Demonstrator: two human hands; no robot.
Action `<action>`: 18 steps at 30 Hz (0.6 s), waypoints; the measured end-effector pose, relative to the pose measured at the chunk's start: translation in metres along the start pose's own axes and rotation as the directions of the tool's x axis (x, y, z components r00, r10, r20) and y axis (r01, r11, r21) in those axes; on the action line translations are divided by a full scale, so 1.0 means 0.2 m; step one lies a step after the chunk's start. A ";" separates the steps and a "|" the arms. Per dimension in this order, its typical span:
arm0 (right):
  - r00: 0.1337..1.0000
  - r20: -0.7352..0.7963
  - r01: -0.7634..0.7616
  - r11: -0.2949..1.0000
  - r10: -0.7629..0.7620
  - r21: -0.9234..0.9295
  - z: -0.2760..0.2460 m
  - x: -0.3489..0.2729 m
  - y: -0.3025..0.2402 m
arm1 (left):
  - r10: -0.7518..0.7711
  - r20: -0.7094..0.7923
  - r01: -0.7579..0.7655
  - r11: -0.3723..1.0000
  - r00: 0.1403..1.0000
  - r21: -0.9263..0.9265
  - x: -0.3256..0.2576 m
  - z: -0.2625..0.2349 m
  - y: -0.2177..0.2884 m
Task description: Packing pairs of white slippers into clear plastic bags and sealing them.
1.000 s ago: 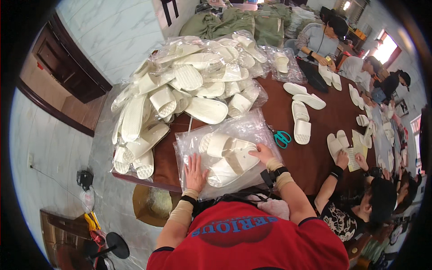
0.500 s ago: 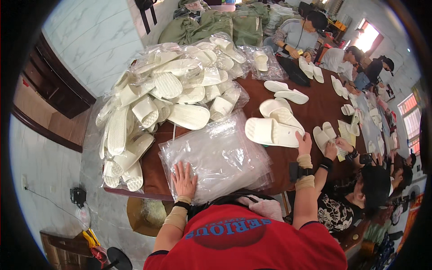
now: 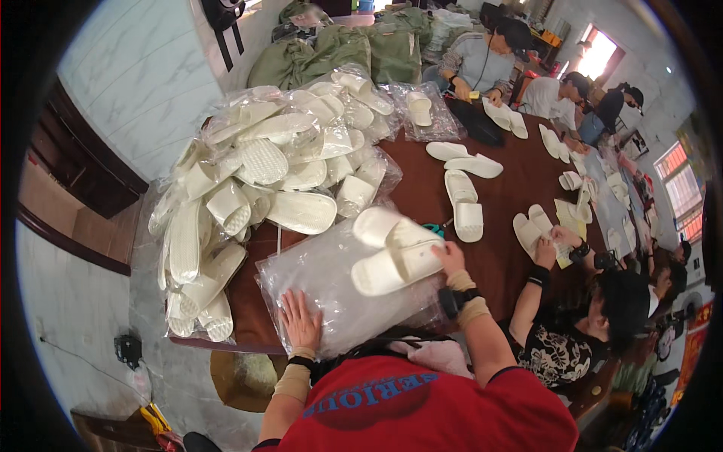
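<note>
Head view: the left hand lies flat near the left edge of a stack of clear plastic bags, just below the centre of the frame, its fingers somewhat spread. To its right, the right hand pinches the right end of a pair of white slippers between its fingers; the two slippers overlap (one is partly over the other) above the upper right of the stack. Whether they touch the bags is hard to tell. Behind them, teal scissors peek out, mostly hidden. A large heap of bagged slippers fills the left and middle of the brown counter, and an unbagged pair lies right of centre. At the right, a co-worker in a black patterned top has both hands near another pair, beside a yellowish sheet. Below the counter's lower left edge stands a brown open container.
</note>
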State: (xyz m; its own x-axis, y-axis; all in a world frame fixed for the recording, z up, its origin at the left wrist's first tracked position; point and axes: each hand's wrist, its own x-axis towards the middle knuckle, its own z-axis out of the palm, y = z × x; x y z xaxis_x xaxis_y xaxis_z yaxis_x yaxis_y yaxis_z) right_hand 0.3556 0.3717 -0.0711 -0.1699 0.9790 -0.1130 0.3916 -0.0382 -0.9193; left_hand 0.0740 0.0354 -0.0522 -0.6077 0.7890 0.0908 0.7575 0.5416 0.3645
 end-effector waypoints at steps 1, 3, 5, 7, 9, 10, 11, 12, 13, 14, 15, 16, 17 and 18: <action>0.991 -0.085 0.108 0.990 -0.101 0.085 -0.14 0.08 0.07 | 0.020 0.008 -0.020 1.000 1.000 -0.021 0.03 0.01 0.05; 0.987 -0.157 -0.019 0.995 0.034 0.101 -0.40 0.20 0.03 | 0.064 0.015 -0.064 0.998 0.998 0.017 0.04 0.00 0.07; 0.964 -0.164 -0.096 0.847 0.211 0.522 -0.26 0.11 -0.42 | -0.023 0.009 0.023 0.998 1.000 0.054 -0.02 -0.03 -0.03; 0.987 -0.090 -0.019 0.648 0.135 0.761 -0.38 0.13 -0.53 | -0.008 0.019 0.008 1.000 1.000 0.030 0.01 -0.03 0.00; 0.961 0.186 -0.277 0.678 0.207 0.680 -0.35 0.14 -0.58 | 0.022 0.020 -0.022 1.000 1.000 0.015 0.03 -0.03 0.01; 0.943 0.292 -0.301 0.777 0.158 0.552 -0.29 0.13 -0.61 | 0.025 0.019 -0.025 0.999 1.000 0.021 0.03 -0.03 0.01; 0.907 0.402 -0.300 0.861 0.124 0.411 -0.19 0.11 -0.62 | 0.006 0.018 -0.006 1.000 1.000 0.015 0.04 -0.03 0.01; 0.865 0.484 -0.310 0.899 0.131 0.310 -0.05 0.08 -0.70 | 0.007 0.014 -0.007 1.000 1.000 0.017 0.04 -0.04 0.00; 0.841 0.528 -0.294 0.918 0.117 0.265 0.10 0.04 -0.79 | 0.004 0.011 -0.005 1.000 1.000 0.020 0.03 -0.04 -0.01; 0.810 0.580 -0.285 0.920 0.083 0.267 0.23 0.03 -0.82 | -0.016 0.009 0.016 1.000 1.000 0.016 0.02 -0.05 -0.01; 0.781 0.620 -0.309 0.911 0.077 0.275 0.35 0.07 -0.78 | -0.007 0.012 0.007 1.000 1.000 0.000 0.03 -0.06 -0.01; 0.774 0.631 -0.308 0.898 0.044 0.315 0.48 0.11 -0.77 | -0.001 0.014 0.002 1.000 1.000 -0.013 0.03 -0.06 -0.01; 0.779 0.626 -0.311 0.882 0.025 0.353 0.62 0.13 -0.77 | -0.017 0.008 0.017 1.000 1.000 -0.015 0.03 -0.07 -0.02; 0.787 0.617 -0.312 0.865 0.004 0.393 0.74 0.16 -0.77 | -0.016 0.013 0.016 1.000 1.000 -0.012 0.03 -0.07 -0.01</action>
State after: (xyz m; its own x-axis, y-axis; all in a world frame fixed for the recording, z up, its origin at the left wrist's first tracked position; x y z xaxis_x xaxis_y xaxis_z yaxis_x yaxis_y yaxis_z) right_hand 0.1561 0.3790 0.0115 -0.6900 0.6469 -0.3248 0.0366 -0.4170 -0.9082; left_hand 0.0647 0.0354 -0.0400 -0.6167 0.7839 0.0725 0.7447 0.5510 0.3766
